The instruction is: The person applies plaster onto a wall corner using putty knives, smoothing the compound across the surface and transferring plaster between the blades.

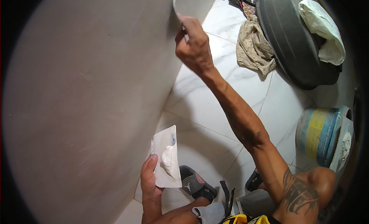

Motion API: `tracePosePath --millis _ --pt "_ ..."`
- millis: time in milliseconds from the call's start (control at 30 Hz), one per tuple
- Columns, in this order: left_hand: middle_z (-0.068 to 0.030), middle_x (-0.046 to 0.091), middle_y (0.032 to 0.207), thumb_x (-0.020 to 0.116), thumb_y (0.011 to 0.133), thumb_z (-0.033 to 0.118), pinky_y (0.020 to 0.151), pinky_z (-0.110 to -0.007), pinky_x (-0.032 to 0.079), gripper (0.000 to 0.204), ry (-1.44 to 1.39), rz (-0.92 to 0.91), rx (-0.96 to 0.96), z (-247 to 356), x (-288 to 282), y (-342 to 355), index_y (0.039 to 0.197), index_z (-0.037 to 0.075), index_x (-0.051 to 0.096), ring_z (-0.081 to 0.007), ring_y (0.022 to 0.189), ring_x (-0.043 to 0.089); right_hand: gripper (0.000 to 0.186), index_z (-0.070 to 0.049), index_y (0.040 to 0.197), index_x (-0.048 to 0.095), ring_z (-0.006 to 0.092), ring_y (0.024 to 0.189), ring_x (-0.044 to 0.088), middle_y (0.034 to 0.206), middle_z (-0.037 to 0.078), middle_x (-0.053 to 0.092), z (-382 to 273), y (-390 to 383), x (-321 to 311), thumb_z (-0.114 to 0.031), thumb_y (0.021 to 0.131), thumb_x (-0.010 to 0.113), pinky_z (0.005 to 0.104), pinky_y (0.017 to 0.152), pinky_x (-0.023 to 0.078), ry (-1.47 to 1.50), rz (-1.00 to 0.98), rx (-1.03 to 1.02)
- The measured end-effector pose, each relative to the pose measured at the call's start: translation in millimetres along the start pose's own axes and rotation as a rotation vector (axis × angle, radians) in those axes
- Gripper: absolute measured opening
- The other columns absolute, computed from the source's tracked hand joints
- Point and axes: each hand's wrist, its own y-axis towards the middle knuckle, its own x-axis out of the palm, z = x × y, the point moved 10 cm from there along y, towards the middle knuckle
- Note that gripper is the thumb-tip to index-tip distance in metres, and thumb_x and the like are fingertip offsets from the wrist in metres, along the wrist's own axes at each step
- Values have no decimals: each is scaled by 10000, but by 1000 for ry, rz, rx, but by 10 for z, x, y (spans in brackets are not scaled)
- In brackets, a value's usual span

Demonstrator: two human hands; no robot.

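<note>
My left hand (148, 176) grips the lower left edge of a white flat board (163, 141), with the thumb on its face. A lump of white putty (167, 161) sits on the board, and a dark smudge shows near its upper right corner. Up by the grey wall (88, 97), my right hand (195, 45) is closed on a thin, bent putty scraper (176, 9). Its blade is seen nearly edge-on, at or very near the wall; I cannot tell if it touches. My fingers hide the scraper's lower part.
A big dark tub (286, 35) stands at the far right, with a white cloth (323, 29) over it and a beige patterned cloth (253, 45) beside it. Nearer lies a blue-and-yellow bucket (317, 135) beside a putty-smeared white panel (343, 141). Tiled floor (215, 93) runs along the wall.
</note>
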Motion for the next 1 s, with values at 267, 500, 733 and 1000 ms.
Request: tracePosePath --millis 267,500,733,1000 --pt "-130 665 1024 490 976 233 750 -334 571 364 -14 16 11 -5 -55 -31 1213 -41 523 -204 853 677 170 42 896 583 210 635 591 704 119 616 811 -41 -250 -115 885 519 336 617 483 153 102 587" --pt "-134 662 1033 491 975 231 759 -331 570 366 -26 6 7 -32 -85 -65 1217 -43 519 -202 859 677 163 28 783 590 68 534 410 636 -21 505 1054 71 186 -105 827 505 244 476 346 240 -95 747" --pt "-127 669 995 493 974 237 707 -335 582 355 -14 -3 -7 -15 -10 -30 1199 -36 528 -201 809 682 492 65 1141 539 390 955 546 1033 230 549 -218 -146 148 97 653 496 419 838 477 -36 53 25" --pt "-122 673 983 488 976 242 673 -329 589 345 -39 -8 0 -4 98 -18 1187 -26 541 -199 788 684 575 57 1211 528 364 943 558 1051 189 558 -789 -525 75 101 641 590 410 830 502 51 -82 -230"
